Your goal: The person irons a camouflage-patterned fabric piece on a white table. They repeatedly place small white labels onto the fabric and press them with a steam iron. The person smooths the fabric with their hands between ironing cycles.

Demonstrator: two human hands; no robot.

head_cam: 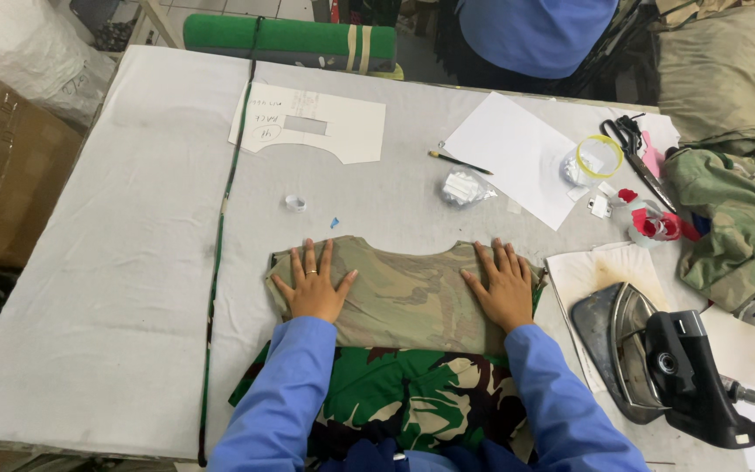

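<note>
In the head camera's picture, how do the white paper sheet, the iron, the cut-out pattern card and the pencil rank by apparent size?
Largest to smallest:
1. Iron, though it lies nearest the camera, which inflates it.
2. White paper sheet and pattern card: too alike to rank.
3. Pencil, clearly smallest.

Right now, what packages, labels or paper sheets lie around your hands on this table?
Paper pattern: far centre, white, with rectangular cut-out and handwriting.
Blank white sheet: far right, angled.
Clear plastic packet: beside that sheet, crumpled.
Cardboard box: off the table's left edge, brown.
</note>
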